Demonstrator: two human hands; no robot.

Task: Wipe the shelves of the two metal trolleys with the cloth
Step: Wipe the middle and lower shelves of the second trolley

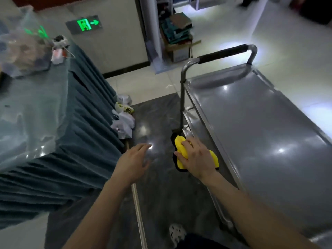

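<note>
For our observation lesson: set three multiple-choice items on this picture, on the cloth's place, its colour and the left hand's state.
1. Where is the cloth? A on the draped table; B under the right hand at the trolley edge; C on the floor.
2. Its main colour? A green; B white; C yellow.
3. The left hand is: A open, holding nothing; B gripping the handle; C holding the cloth.
Answers: 1 B, the right hand grips it by the trolley; 2 C, yellow with a black rim; 3 A, fingers spread, nothing in them.
</note>
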